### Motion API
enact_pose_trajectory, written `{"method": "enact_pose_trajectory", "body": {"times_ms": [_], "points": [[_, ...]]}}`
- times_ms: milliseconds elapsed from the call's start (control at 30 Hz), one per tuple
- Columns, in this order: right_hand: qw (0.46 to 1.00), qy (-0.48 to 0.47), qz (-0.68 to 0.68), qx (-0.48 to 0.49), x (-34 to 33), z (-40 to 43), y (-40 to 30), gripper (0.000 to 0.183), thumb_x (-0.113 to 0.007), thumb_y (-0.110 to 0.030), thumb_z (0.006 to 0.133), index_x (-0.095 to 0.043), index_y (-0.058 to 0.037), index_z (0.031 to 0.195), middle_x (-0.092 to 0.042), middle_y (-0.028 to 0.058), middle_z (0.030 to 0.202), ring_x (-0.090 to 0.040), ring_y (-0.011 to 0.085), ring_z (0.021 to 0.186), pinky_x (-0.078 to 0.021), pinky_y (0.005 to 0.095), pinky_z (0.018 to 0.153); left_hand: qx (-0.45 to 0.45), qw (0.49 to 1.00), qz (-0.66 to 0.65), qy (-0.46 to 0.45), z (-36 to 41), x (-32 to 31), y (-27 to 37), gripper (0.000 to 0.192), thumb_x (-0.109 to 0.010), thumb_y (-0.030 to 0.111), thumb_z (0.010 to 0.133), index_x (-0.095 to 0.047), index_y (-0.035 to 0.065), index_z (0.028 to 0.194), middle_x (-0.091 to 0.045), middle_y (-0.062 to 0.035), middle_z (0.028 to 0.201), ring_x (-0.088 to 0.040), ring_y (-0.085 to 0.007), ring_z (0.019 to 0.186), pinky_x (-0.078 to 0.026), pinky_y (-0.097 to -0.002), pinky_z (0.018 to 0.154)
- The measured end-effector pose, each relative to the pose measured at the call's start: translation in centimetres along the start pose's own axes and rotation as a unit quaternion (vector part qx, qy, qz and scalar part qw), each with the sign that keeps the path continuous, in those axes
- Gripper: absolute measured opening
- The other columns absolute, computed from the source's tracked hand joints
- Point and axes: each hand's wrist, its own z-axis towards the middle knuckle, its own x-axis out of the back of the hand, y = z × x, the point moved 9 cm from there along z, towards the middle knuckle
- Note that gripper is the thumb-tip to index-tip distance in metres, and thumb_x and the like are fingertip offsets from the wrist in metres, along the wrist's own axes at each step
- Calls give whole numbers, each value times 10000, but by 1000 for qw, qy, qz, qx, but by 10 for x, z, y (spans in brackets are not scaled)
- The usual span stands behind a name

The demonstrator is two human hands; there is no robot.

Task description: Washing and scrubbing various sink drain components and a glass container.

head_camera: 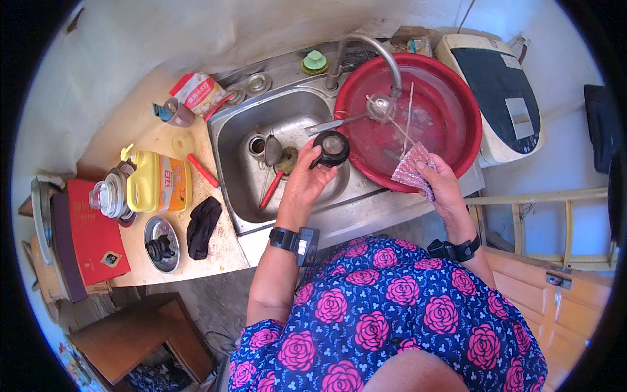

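My left hand [312, 171] holds a small round black item [332, 148] with a paler centre, perhaps a lid or cup, above the right part of the steel sink [303, 103]. My right hand [438, 181] grips a pinkish, glittery scrubbing cloth [415, 169] at the near rim of a large red basin [343, 117]. Water stands in the basin, under the curved metal faucet [392, 63]. A flat metal utensil [333, 125] reaches out over the basin's left rim. In the sink lie a small strainer [273, 150] and a round brush with a red handle [272, 190].
On the counter at left are a yellow pump jug [156, 181], a metal bowl with black parts [162, 244], a black cloth [204, 228], a red-handled tool [202, 170], glass lids [111, 196] and a red box [95, 235]. A white appliance [490, 98] stands right of the basin.
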Motion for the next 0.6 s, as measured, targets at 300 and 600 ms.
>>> {"method": "enact_pose_trajectory", "body": {"times_ms": [300,600], "points": [[999,-14,-37,-1,-26,6,-4,315,-565,-166,873,-510,-22,1148,-620,22,920,-594,77,771,-459,201,605,-42,997,-41,40,-26,34,25,341,-613,170,819,-473,161,1129,-570,-39,1051,-571,-175,914,-494,-328,673],[999,-31,-5,-12,-47,5,6,351,-537,-84,872,-470,19,1200,-587,102,1088,-582,176,983,-468,293,860,-284,934,210,42,-37,90,62,444,-648,81,774,-426,123,1156,-558,-65,1054,-580,-204,930,-538,-368,687]]}}
